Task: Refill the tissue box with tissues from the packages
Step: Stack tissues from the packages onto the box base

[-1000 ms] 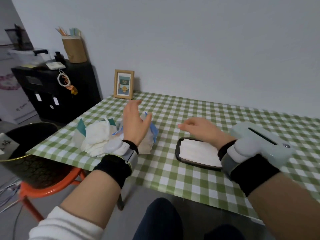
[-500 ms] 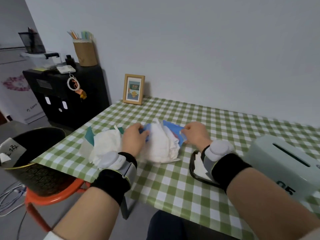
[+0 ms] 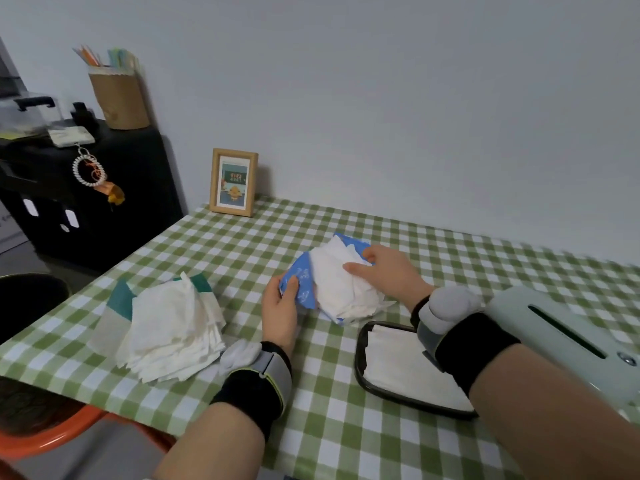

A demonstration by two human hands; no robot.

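Observation:
A blue tissue package lies open at the table's middle, with a stack of white tissues bulging out of it. My left hand grips the package's near left edge. My right hand holds its far right side, fingers pressed on the tissues. A green package with loose white tissues spread over it lies to the left. The black base tray of the tissue box, with flat tissues in it, sits under my right wrist. The pale green box cover with its slot stands at the right.
A wooden picture frame stands at the table's back left against the wall. A black cabinet with a brown pen holder is left of the table. An orange chair with a dark bin is at the near left corner.
Both hands went to the blue package, took hold of it and slid it right, away from the green package. The view has shifted left and closer.

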